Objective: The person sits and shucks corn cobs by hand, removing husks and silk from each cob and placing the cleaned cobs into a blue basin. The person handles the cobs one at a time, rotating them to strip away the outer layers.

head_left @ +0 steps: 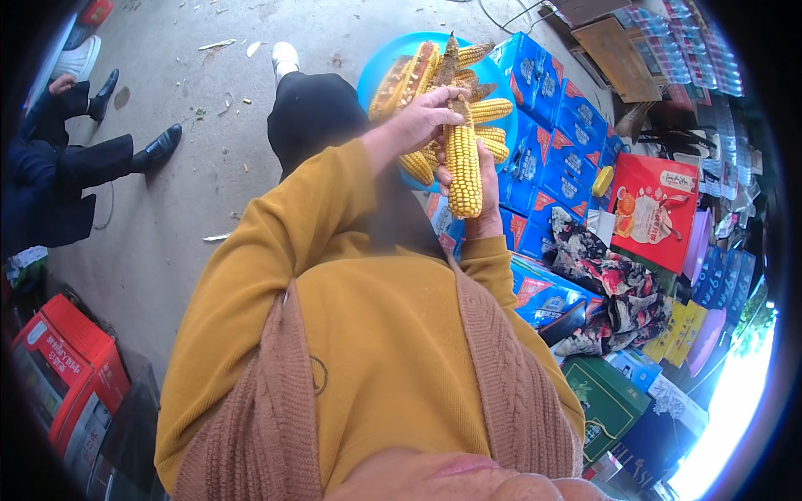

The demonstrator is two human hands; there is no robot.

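My right hand (pixel 490 188) holds a yellow ear of corn (pixel 463 160) from beneath, its rounded end towards me. At the far end of that ear, my left hand (pixel 426 116) grips with thumb and fingers, where a brownish strip shows no kernels. Just beyond and beneath both hands is a light blue round basin (pixel 390 53) piled with several ears. One ear in it (pixel 420 69) is partly stripped, with loose kernels lying around it. Another ear (pixel 492 110) is full of kernels. The fingers of my right hand are partly hidden behind the held ear.
Blue printed cartons (pixel 532 156) are stacked beside the basin on my right, near a floral cloth (pixel 601 282) and a red gift box (pixel 655 210). To my left sits another person (pixel 69 156). Red boxes (pixel 81 351) stand nearer. Scraps dot the concrete floor (pixel 207 81).
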